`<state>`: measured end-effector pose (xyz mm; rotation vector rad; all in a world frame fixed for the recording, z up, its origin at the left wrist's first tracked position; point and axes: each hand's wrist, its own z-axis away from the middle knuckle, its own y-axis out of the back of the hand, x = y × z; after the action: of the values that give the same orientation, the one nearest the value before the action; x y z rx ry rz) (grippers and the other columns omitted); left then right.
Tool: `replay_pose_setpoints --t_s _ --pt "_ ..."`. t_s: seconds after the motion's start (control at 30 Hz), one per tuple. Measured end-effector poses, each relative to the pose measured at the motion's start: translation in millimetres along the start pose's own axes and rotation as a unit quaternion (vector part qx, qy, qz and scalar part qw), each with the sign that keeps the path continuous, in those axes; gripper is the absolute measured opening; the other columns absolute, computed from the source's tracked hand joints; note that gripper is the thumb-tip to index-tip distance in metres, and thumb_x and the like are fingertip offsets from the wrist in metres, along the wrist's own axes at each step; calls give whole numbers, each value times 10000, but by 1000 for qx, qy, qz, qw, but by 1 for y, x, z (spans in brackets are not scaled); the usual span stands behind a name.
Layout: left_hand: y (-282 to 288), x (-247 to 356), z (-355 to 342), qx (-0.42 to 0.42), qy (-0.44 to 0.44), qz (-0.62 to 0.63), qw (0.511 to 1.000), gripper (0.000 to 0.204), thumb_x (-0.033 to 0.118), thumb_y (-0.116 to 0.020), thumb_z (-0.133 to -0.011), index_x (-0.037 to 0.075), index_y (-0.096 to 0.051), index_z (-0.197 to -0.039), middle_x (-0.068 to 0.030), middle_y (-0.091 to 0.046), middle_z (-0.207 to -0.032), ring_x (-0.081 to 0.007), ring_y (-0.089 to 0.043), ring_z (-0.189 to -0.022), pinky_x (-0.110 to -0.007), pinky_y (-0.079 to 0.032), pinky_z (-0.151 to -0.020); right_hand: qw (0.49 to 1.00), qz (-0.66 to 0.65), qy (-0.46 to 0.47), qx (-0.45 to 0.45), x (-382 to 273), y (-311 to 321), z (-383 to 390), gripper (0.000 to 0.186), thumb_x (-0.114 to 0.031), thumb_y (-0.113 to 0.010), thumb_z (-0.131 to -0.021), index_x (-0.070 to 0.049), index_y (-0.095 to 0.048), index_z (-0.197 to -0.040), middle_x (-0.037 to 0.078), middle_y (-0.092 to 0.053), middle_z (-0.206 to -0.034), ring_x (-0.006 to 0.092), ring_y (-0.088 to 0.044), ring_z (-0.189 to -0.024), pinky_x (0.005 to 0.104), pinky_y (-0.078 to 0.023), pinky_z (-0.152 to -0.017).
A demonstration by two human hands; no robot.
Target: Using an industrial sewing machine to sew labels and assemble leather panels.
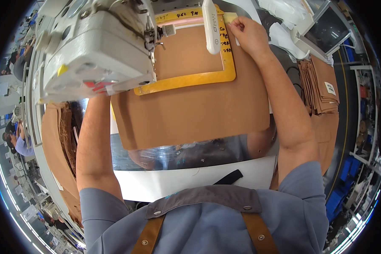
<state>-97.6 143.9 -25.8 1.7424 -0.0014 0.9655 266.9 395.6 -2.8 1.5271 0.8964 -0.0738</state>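
Observation:
A brown fabric panel point(194, 116) lies flat on the work surface, under a yellow template frame point(186, 83) with handwriting on it. The white head of a sewing machine point(97, 63) stands over the frame's left side. My right hand point(250, 36) is at the frame's far right corner, fingers curled together beside a pale yellow piece point(230, 17). Whatever sits between those fingertips is too small to make out. My left forearm point(96, 139) reaches beneath the machine head, which hides the hand itself.
A long white device point(211, 31) overhangs the frame's right side. Folded brown pieces point(319, 84) are stacked at right below a monitor point(328, 29). More brown pieces point(55, 139) lie at left. A white sheet point(182, 178) borders the near edge. Other people work far left.

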Motion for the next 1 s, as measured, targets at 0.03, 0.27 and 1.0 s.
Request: replay_pose_setpoints --t_s 0.03,0.27,1.0 --pt "5 -7 3 -1 -1 -4 1000 240 199 -716 -902 23 -693 -1063 -92 -713 -1027 -211 -664 -1003 -374 -517 -876 1000 7 3 0 -1 -1 -12 234 -342 -711 -914 -114 -739 -955 74 -750 -889 289 -725 -860 417 -562 -772" --pt "26 -31 18 -27 -12 -31 999 310 236 -686 -939 23 -664 -1163 -105 -706 -1101 -224 -647 -1062 -394 -488 -940 993 28 4 116 0 -27 -91 271 -326 -714 -922 -62 -767 -955 168 -766 -956 363 -729 -916 440 -572 -807" --pt "16 34 148 -59 -177 -274 943 667 471 -353 -1098 -27 -420 -1537 -228 -420 -1596 -325 -272 -1559 -499 -23 -1264 965 166 187 -84 15 64 161 676 -485 -581 -1010 -41 -477 -1509 105 -450 -1596 279 -343 -1526 571 -213 -1242"
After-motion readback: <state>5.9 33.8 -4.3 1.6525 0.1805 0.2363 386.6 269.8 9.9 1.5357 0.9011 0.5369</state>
